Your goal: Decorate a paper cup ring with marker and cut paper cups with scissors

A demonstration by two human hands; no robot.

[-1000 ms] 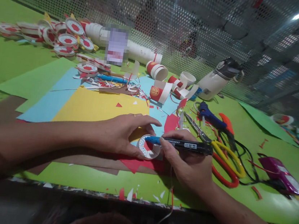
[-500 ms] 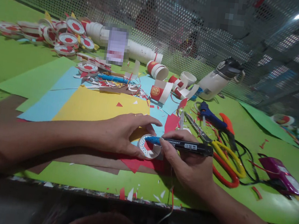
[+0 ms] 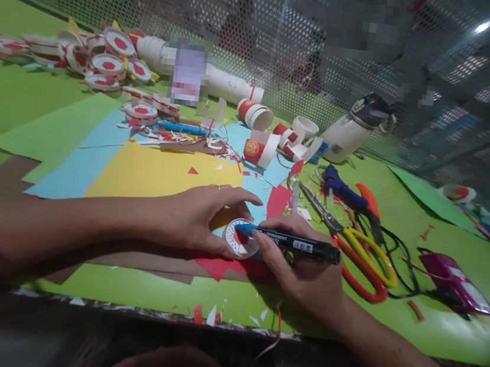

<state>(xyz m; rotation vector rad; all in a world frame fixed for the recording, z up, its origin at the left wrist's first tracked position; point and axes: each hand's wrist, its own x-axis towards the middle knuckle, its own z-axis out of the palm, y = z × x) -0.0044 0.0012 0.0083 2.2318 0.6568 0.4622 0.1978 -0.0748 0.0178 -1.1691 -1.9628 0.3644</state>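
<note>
My left hand (image 3: 218, 216) grips a small round white paper disc (image 3: 237, 247) by its left side, thumb at the near edge. The disc has a red centre, dark lines and blue dots. Between the fingers of my right hand (image 3: 300, 274) is a black permanent marker (image 3: 304, 245) with a blue tip end, which meets the disc's upper face. Coloured sheets lie beneath, among them a yellow sheet (image 3: 170, 174) and red paper scraps (image 3: 217, 266).
Right of my hands lie scissors (image 3: 369, 264), a blue glue gun (image 3: 345, 190) with its cord, and a purple device (image 3: 456, 281). Behind stand paper cups (image 3: 260, 148) and a bottle (image 3: 350, 128). Finished-looking paper discs (image 3: 108, 63) are heaped at the back left, before a perforated screen (image 3: 160, 0).
The view has shifted slightly. The marker's tip stays on the disc, and its body has tilted a little. My left hand keeps the same hold.
</note>
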